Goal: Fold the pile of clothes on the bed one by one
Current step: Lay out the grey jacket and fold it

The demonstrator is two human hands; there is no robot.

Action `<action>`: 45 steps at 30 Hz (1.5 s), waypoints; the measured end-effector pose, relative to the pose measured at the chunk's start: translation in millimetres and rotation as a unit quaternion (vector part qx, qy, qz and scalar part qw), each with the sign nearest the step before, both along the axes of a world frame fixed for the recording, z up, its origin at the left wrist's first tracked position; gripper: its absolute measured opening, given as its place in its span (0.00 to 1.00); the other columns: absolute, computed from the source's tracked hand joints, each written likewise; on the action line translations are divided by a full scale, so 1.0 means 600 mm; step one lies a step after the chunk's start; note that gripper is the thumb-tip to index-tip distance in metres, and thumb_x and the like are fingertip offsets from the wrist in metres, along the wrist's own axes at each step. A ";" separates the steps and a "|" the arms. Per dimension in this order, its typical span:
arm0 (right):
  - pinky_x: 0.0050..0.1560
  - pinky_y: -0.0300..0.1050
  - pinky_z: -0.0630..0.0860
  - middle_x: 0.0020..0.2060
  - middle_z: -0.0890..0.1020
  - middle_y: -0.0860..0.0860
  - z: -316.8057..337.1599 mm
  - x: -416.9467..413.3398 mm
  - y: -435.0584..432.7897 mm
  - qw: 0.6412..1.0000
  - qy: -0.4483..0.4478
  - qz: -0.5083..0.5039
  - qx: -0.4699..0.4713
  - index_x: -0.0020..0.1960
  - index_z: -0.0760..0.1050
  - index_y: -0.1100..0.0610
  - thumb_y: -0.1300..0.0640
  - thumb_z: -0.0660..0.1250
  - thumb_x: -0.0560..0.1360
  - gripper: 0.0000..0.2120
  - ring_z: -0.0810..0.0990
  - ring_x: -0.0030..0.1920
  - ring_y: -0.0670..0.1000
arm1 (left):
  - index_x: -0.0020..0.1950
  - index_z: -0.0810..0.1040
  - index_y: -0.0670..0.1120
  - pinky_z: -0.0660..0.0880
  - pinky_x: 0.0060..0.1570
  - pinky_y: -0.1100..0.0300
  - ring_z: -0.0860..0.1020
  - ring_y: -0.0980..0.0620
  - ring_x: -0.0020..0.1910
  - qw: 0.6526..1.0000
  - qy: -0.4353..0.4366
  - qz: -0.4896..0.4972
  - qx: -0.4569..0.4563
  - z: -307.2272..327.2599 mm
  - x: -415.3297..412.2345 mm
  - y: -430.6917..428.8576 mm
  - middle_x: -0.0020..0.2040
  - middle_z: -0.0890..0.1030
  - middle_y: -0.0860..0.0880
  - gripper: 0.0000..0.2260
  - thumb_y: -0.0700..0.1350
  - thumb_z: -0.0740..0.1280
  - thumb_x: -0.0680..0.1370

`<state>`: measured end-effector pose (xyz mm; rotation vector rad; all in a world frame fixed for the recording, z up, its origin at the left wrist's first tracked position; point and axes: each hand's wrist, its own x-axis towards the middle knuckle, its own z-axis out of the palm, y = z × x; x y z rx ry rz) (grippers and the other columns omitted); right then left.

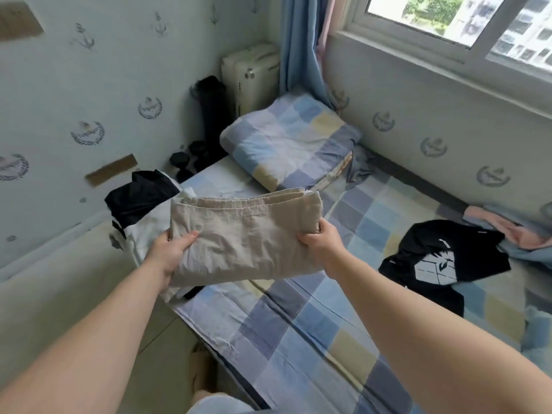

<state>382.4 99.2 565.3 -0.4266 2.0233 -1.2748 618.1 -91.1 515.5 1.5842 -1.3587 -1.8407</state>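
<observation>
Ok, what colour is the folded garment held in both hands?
The folded garment is plain beige, with no pattern; the head view, the only one, shows it clearly.

We see a checked pillow in blue, grey and yellow squares lying below a blue curtain that hangs beside the window. In the corner behind the pillow stands a cream suitcase, with an upright black rolled mat just to its left and black dumbbells on the floor in front of the mat. On the pale wallpaper, printed with anchors and wreaths, we find a brown tape patch.
</observation>
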 end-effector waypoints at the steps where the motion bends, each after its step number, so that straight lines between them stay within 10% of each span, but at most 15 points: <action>1: 0.35 0.36 0.72 0.44 0.79 0.46 0.005 0.011 -0.029 1.000 0.004 0.006 0.001 0.57 0.75 0.55 0.69 0.66 0.77 0.13 0.77 0.41 0.44 | 0.65 0.78 0.46 0.79 0.56 0.38 0.84 0.38 0.51 1.000 0.003 0.007 0.003 -0.003 0.013 -0.025 0.55 0.84 0.40 0.19 0.48 0.75 0.76; 21: 0.49 0.43 0.69 0.44 0.80 0.48 -0.312 0.070 -0.532 0.968 0.094 0.106 0.208 0.53 0.76 0.50 0.68 0.63 0.73 0.15 0.78 0.52 0.54 | 0.59 0.77 0.42 0.78 0.59 0.40 0.82 0.39 0.54 0.977 -0.056 0.124 0.163 -0.336 0.125 -0.335 0.56 0.83 0.39 0.12 0.40 0.73 0.77; 24: 0.49 0.43 0.69 0.46 0.80 0.51 -0.376 0.060 -0.583 0.973 0.113 0.068 0.189 0.54 0.76 0.49 0.68 0.61 0.73 0.17 0.78 0.51 0.55 | 0.59 0.78 0.46 0.77 0.61 0.41 0.82 0.42 0.56 0.974 -0.052 0.171 0.136 -0.410 0.124 -0.351 0.58 0.83 0.44 0.25 0.53 0.78 0.66; 31: 0.43 0.51 0.74 0.42 0.79 0.59 -0.382 0.060 -0.618 0.978 0.182 0.041 0.092 0.46 0.74 0.57 0.65 0.60 0.71 0.07 0.75 0.43 0.59 | 0.50 0.80 0.49 0.78 0.58 0.38 0.84 0.43 0.52 0.962 -0.010 0.255 0.097 -0.377 0.118 -0.356 0.51 0.85 0.47 0.12 0.49 0.75 0.70; 41: 0.37 0.44 0.66 0.36 0.75 0.45 -0.342 0.081 -0.692 0.972 0.216 0.067 0.071 0.48 0.72 0.52 0.60 0.61 0.78 0.04 0.72 0.39 0.47 | 0.57 0.78 0.46 0.78 0.53 0.50 0.81 0.49 0.50 0.955 -0.029 0.295 0.026 -0.342 0.109 -0.397 0.51 0.82 0.50 0.07 0.41 0.70 0.79; 45: 0.44 0.46 0.67 0.44 0.76 0.50 -0.351 0.080 -0.693 0.958 0.195 0.114 0.176 0.61 0.73 0.53 0.61 0.58 0.79 0.12 0.75 0.50 0.56 | 0.55 0.75 0.44 0.77 0.51 0.50 0.79 0.45 0.47 0.962 -0.112 0.239 0.068 -0.350 0.106 -0.404 0.50 0.80 0.46 0.08 0.45 0.70 0.79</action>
